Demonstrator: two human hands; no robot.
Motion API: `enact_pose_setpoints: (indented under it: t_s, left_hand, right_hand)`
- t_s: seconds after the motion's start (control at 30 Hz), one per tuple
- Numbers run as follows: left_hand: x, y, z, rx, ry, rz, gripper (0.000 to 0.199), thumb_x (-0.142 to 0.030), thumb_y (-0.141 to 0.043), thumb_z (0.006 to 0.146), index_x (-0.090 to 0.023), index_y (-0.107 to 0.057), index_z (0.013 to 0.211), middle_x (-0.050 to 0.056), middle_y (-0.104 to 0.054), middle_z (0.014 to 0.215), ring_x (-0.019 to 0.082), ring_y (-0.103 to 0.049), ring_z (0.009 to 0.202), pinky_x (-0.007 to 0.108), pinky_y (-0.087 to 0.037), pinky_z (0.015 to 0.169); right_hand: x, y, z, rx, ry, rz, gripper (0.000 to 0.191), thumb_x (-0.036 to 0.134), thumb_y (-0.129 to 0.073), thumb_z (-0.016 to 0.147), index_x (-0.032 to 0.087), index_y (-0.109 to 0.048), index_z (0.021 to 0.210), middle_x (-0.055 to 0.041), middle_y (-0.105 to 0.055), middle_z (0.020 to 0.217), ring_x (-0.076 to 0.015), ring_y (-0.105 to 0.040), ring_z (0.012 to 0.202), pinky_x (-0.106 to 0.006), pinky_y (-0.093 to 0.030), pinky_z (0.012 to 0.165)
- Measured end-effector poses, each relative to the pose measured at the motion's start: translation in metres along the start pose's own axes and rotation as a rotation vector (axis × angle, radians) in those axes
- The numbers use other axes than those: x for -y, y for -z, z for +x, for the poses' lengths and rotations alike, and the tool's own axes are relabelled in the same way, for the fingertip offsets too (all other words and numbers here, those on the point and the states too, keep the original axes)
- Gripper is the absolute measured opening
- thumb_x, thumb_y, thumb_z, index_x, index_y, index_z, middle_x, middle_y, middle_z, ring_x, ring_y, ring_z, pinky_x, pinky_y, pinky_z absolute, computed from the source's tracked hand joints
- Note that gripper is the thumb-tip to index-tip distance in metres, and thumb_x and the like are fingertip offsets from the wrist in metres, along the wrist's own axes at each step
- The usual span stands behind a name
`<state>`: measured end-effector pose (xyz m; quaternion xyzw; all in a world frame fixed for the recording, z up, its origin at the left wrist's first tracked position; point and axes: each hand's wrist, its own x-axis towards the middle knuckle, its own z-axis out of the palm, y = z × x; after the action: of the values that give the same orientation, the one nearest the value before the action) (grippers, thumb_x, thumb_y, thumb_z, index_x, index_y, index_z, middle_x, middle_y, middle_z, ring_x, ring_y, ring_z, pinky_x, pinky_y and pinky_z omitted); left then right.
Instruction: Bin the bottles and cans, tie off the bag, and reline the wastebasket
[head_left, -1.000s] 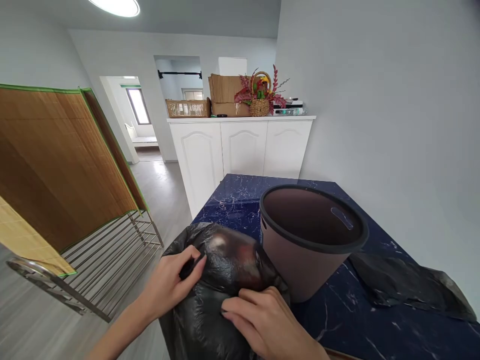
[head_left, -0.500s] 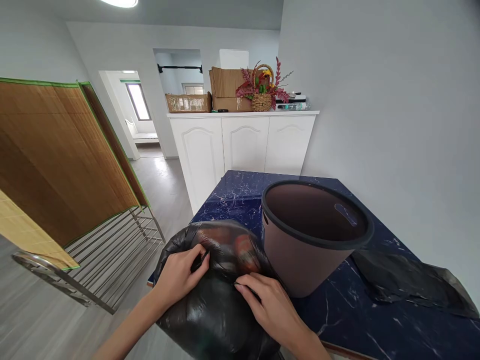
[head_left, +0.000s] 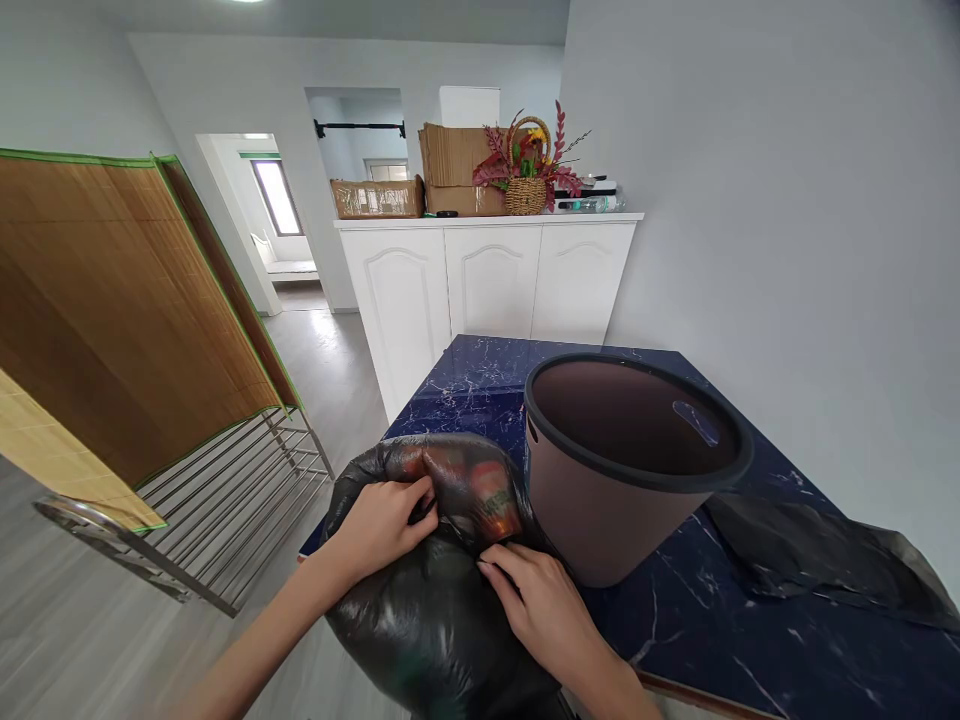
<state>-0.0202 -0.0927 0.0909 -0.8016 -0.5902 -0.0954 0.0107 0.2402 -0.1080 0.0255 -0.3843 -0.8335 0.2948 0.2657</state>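
A full black garbage bag point(head_left: 442, 630) bulges at the near edge of the table, with red and orange items faintly showing through its thin plastic. My left hand point(head_left: 394, 520) is closed, pinching the bag's gathered plastic on its upper left side. Close by on the right, my right hand point(head_left: 536, 600) pinches another part of the same plastic between thumb and fingers. Just right of the bag stands an upright trash can point(head_left: 600, 520), brownish with a dark rim and no liner inside. The bag's underside is out of sight.
A flat black plastic bag point(head_left: 832, 560) lies on the dark blue marbled table point(head_left: 480, 375), right of the can. At left stands a metal rack point(head_left: 225, 510) draped with a bamboo mat point(head_left: 112, 310). Behind the table is a white cabinet point(head_left: 495, 275) bearing cardboard boxes and a flower basket point(head_left: 526, 195).
Both hands keep their pinch on the garbage bag. My left hand has shifted slightly right and up, closer to my right hand, and the orange item shows more clearly through the plastic.
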Motion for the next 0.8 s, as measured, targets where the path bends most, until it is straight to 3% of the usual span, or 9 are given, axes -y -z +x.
enact_pose_setpoints:
  t_s: [0.23,0.33,0.43,0.53,0.67,0.8]
  left_hand:
    - [0.001,-0.001,0.006,-0.008,0.02,-0.036,0.02,-0.035,-0.05,0.102,-0.022,-0.064,0.094,0.006,-0.078,0.089,0.026,-0.075,0.077,0.033,-0.042,0.067]
    - [-0.002,0.008,0.003,-0.072,0.012,-0.189,0.024,-0.038,-0.048,0.105,-0.023,-0.061,0.091,0.001,-0.071,0.078,0.02,-0.066,0.065,0.031,-0.041,0.065]
    - [-0.01,0.031,-0.002,-0.149,0.06,-0.381,0.033,-0.046,-0.047,0.107,-0.023,-0.057,0.086,-0.003,-0.061,0.07,0.016,-0.055,0.061,0.028,-0.039,0.062]
    - [-0.023,0.063,-0.006,-0.184,0.09,-0.533,0.038,-0.053,-0.05,0.107,-0.023,-0.058,0.086,-0.002,-0.059,0.077,0.016,-0.055,0.071,0.027,-0.043,0.066]
    - [-0.042,0.101,-0.011,-0.219,0.107,-0.65,0.04,-0.057,-0.052,0.106,-0.023,-0.057,0.085,-0.004,-0.05,0.072,0.015,-0.046,0.067,0.025,-0.04,0.062]
    - [-0.058,0.124,-0.014,-0.223,0.088,-0.681,0.041,-0.057,-0.051,0.107,-0.024,-0.056,0.084,-0.004,-0.049,0.07,0.015,-0.045,0.063,0.025,-0.04,0.059]
  right_hand:
    - [0.002,0.0,0.002,0.001,-0.019,0.036,0.031,0.031,-0.044,0.113,0.026,-0.073,0.104,-0.0029,-0.075,0.092,-0.0228,-0.073,0.079,-0.032,-0.043,0.065]
    - [0.006,0.003,-0.002,-0.05,-0.017,0.207,0.033,0.039,-0.047,0.113,0.026,-0.076,0.104,-0.0043,-0.076,0.095,-0.0231,-0.073,0.083,-0.032,-0.048,0.07]
    - [0.017,0.013,-0.006,-0.123,-0.07,0.537,0.041,0.054,-0.05,0.112,0.025,-0.077,0.103,-0.0016,-0.068,0.077,-0.0179,-0.066,0.069,-0.029,-0.049,0.068]
    - [0.036,0.027,-0.002,-0.172,-0.138,0.802,0.048,0.064,-0.054,0.108,0.021,-0.077,0.106,0.0056,-0.043,0.06,-0.0123,-0.046,0.054,-0.027,-0.042,0.058]
    - [0.061,0.043,0.014,-0.109,-0.155,1.063,0.049,0.064,-0.055,0.107,0.021,-0.073,0.119,0.007,-0.028,0.07,-0.0113,-0.025,0.059,-0.025,-0.027,0.052]
    - [0.079,0.052,0.028,-0.008,-0.088,1.13,0.042,0.054,-0.055,0.109,0.024,-0.069,0.134,0.0056,-0.033,0.075,-0.0121,-0.028,0.064,-0.025,-0.029,0.055]
